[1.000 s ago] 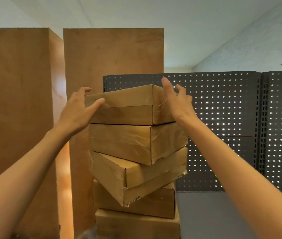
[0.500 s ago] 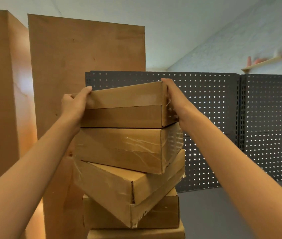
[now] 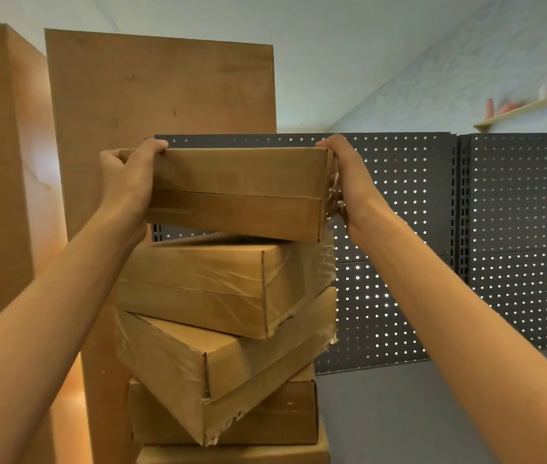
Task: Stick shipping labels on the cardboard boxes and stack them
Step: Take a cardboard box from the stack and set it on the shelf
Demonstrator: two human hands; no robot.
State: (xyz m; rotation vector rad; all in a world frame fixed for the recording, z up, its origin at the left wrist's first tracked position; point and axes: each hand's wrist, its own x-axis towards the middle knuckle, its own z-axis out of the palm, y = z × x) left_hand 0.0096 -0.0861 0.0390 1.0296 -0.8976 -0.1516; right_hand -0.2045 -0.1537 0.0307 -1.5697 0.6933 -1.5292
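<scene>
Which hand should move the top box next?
Probably both, though the left hand seems slightly better placed: its fingers curl over the top box's upper edge, while the right hand grips the end beside crinkled plastic wrap.

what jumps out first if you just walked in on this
Two hands hold the top box at its ends, the left hand and the right hand, raised off the left side of the crooked stack below. The third box down is skewed, a corner jutting toward the camera. Behind stand tall wooden panels at left and a grey pegboard at right.
</scene>
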